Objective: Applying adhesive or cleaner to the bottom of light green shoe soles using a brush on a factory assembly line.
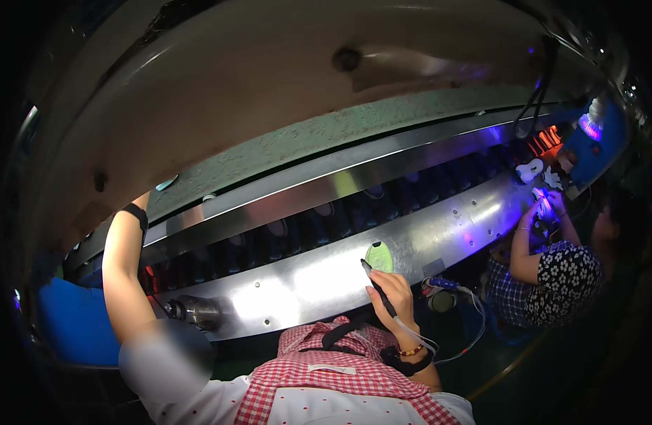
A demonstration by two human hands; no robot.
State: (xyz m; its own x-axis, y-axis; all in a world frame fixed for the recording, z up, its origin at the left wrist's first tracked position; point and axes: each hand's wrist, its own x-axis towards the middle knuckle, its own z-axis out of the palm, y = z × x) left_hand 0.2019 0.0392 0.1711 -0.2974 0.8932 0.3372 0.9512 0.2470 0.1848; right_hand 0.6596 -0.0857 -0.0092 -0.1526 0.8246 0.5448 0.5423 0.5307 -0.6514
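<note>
My right hand (393,290) is closed round a black pen-shaped tool (380,292) with a pale cable trailing from its back end. Its tip is beside a light green, sole-shaped piece (379,258) lying on the shiny metal ledge (319,280). A dark mark shows at the top of that piece. My left arm reaches far out to the left, over the line. Only a sliver of my left hand (144,201) shows past a black wristband; the brown hood hides its fingers. A small pale green piece (167,182) lies near it.
Behind the ledge runs a trough with a row of dark shoes (324,210). The brown hood (269,78) overhangs it. A dark metal cylinder (198,312) stands at the ledge's left. To the right, a person (560,276) handles something under violet light, near a glowing lamp (592,126).
</note>
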